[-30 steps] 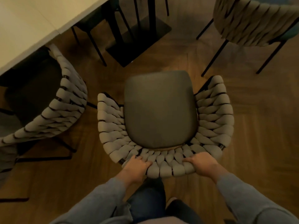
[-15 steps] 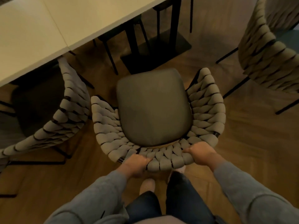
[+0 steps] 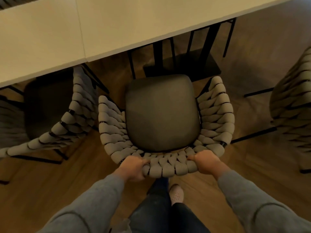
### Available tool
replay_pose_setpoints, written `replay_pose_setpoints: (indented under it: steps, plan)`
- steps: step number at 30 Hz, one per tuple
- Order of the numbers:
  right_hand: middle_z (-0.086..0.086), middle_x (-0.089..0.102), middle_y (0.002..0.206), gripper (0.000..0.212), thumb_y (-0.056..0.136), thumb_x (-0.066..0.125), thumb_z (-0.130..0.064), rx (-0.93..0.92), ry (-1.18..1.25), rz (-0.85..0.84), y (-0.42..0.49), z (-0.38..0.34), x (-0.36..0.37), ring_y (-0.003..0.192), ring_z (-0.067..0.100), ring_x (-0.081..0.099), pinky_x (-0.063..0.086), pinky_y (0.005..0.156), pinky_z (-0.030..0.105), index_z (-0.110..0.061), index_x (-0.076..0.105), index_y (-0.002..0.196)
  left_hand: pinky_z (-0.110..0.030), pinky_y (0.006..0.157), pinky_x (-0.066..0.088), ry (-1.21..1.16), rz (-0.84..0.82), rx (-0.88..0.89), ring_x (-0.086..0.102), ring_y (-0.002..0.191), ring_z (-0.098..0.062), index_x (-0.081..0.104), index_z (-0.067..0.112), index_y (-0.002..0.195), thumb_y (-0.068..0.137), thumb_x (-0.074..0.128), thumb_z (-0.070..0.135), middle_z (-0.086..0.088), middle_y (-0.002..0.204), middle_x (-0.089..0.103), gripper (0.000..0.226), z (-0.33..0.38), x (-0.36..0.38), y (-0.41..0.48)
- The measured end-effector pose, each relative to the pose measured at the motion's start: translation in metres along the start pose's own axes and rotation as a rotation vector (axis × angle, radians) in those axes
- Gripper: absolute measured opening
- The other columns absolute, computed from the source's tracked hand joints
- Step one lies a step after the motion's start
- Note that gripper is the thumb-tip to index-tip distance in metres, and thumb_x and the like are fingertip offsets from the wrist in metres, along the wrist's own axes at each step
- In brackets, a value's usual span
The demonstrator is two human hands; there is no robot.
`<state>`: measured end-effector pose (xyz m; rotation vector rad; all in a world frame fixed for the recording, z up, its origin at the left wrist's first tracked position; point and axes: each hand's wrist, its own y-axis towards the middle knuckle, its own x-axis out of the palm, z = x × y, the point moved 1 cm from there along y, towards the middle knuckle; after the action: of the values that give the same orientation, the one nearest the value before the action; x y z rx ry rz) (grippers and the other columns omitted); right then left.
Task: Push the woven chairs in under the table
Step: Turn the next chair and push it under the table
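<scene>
Sleeves (image 3: 94,207) of grey cloth reach forward over a pale shoe (image 3: 176,194). The left hand (image 3: 134,167) and right hand (image 3: 206,163) each curl their fingers over the back rim of the middle woven chair (image 3: 217,115), gripping it. Its dark seat cushion (image 3: 161,113) faces the table (image 3: 101,27), not yet under the top. The left woven chair (image 3: 72,121) sits partly under the table; the right woven chair (image 3: 292,105) stands well apart.
</scene>
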<state>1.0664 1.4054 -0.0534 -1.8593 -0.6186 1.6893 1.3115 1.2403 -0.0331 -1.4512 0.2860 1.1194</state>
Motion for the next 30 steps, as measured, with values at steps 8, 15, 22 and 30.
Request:
replay_pose_setpoints:
  steps: [8,15,22,30]
  plan:
    - [0.003,0.065,0.114,0.044,0.095,0.045,-0.016,-0.016,-0.031,0.008,0.035,0.04,-0.037,0.102,0.025,0.062,0.047,0.078,0.036,-0.032,0.049,0.136,-0.03,0.09,0.046,-0.043,0.053,0.034,0.058,0.105,-0.014,0.053,0.037,0.129,0.086,0.056,0.04,0.008,0.112,0.064,0.044,-0.018,-0.036,0.04]
    - [0.001,0.066,0.109,0.045,0.095,0.045,-0.011,-0.018,-0.079,0.008,0.049,0.078,-0.058,0.096,0.022,0.063,0.05,0.077,0.034,-0.031,0.048,0.136,-0.03,0.083,0.045,-0.074,0.075,0.07,0.059,0.103,-0.019,0.055,0.033,0.128,0.086,0.055,0.041,0.003,0.11,0.065,0.043,-0.011,-0.061,0.061]
    - [-0.001,0.065,0.113,0.049,0.096,0.048,-0.013,-0.051,-0.14,0.03,0.067,0.116,-0.088,0.1,0.021,0.062,0.051,0.083,0.036,-0.035,0.044,0.139,-0.025,0.075,0.041,-0.129,0.133,0.076,0.061,0.099,-0.018,0.058,0.029,0.123,0.087,0.052,0.049,0.004,0.108,0.067,0.042,-0.007,-0.081,0.086]
    - [-0.003,0.063,0.115,0.045,0.095,0.051,-0.018,-0.054,-0.128,0.06,0.098,0.156,-0.109,0.104,0.018,0.059,0.046,0.083,0.029,-0.035,0.047,0.136,-0.03,0.078,0.046,-0.074,0.047,0.005,0.063,0.096,-0.021,0.056,0.028,0.124,0.088,0.055,0.042,0.001,0.104,0.067,0.039,-0.016,-0.124,0.129]
